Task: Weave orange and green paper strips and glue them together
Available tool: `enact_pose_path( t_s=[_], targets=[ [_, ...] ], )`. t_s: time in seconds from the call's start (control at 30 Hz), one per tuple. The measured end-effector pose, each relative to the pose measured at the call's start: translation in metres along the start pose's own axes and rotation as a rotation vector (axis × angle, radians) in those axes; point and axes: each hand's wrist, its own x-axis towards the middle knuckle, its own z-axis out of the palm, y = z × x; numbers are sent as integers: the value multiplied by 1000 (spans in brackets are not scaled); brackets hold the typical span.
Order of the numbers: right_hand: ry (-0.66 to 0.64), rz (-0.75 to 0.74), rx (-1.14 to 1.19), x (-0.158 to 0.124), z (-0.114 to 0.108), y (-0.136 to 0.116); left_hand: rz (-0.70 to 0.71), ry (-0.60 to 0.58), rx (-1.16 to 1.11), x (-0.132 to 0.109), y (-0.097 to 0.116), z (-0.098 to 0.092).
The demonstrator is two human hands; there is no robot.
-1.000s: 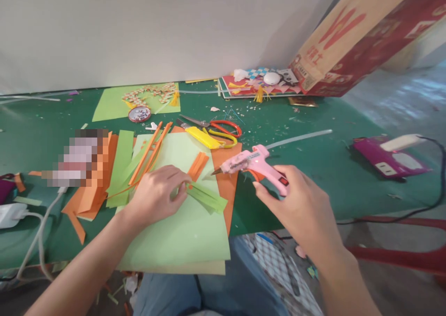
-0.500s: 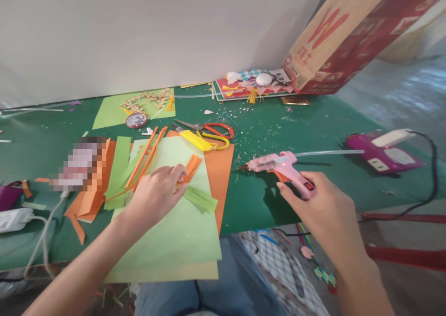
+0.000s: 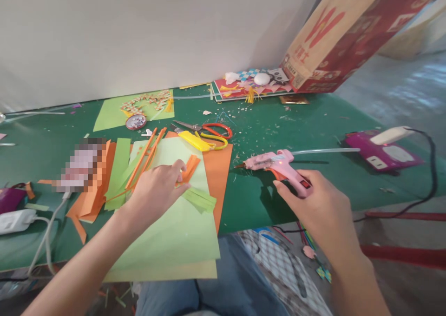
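My left hand (image 3: 157, 189) rests on a light green sheet (image 3: 174, 232), its fingers pinched on short orange paper strips (image 3: 188, 167). Folded green strips (image 3: 200, 199) lie just right of that hand. My right hand (image 3: 315, 202) grips the handle of a pink glue gun (image 3: 278, 163) that stands on the green table (image 3: 306, 121), nozzle pointing left, a clear glue stick (image 3: 327, 151) poking out behind it. An orange sheet (image 3: 218, 172) lies under the green one.
Red-handled scissors (image 3: 212, 129) and a yellow cutter (image 3: 197, 141) lie behind the sheets. Orange and green strips (image 3: 114, 172) pile at the left. A purple power strip (image 3: 381, 154) sits right, a cardboard box (image 3: 344, 28) leans at the back, and a white charger (image 3: 16, 219) lies far left.
My right hand carried the glue gun away from the paper, rightwards, and set it on the table. My left hand shifted from the green strips up to the orange strips.
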Motion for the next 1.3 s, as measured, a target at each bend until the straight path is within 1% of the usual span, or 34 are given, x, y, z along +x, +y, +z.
enact_pose_path(
  t_s=[0.1, 0.17, 0.23, 0.3, 0.33, 0.37, 0.43, 0.5, 0.53, 0.6, 0.67, 0.73, 0.8, 0.83, 0.93, 1.03, 1.1, 1.17, 1.23, 1.3],
  targets=[
    [39, -25, -31, 1, 0, 1, -8, -4, 69, 2, 4, -2],
    [78, -66, -57, 3, 2, 2, -17, -14, 62, 2, 4, -4],
    [123, -118, -78, 4, 5, 5, -26, -40, -40, 2, 2, -8],
    [168, -172, -95, 6, 9, 9, -30, -72, -205, 1, -4, -11],
    [182, -199, -108, 6, 10, 12, -48, -66, -267, -1, -7, -12],
    [192, -225, -124, 6, 12, 14, -83, -33, -292, -3, -10, -12],
    [192, -268, -160, 6, 13, 17, -140, 32, -284, -8, -14, -9],
    [191, -300, -202, 4, 10, 16, -173, 54, -269, -15, -15, -3],
    [201, -308, -221, 2, 7, 14, -172, 59, -268, -18, -15, 1],
    [251, -315, -248, -2, 2, 4, -123, 89, -278, -22, -13, 8],
    [304, -360, -201, -9, 0, -11, -98, 94, -296, -24, -12, 14],
    [276, -491, -88, -18, 4, -30, -74, 96, -333, -23, -12, 17],
    [138, -600, 24, -27, 13, -50, -60, 99, -380, -21, -13, 19],
    [66, -631, 57, -31, 18, -59, -53, 106, -405, -20, -14, 19],
    [-95, -636, 129, -41, 32, -79, -25, 131, -496, -17, -15, 21],
    [-197, -636, 182, -46, 38, -89, -7, 145, -630, -15, -17, 24],
    [-222, -639, 218, -49, 39, -92, -8, 151, -732, -14, -18, 25],
    [-221, -644, 282, -51, 39, -93, -8, 152, -816, -13, -20, 24],
    [-202, -631, 364, -53, 37, -93, -5, 140, -870, -12, -21, 18],
    [-164, -588, 432, -52, 35, -93, -10, 110, -914, -12, -22, 9]
  ],
)
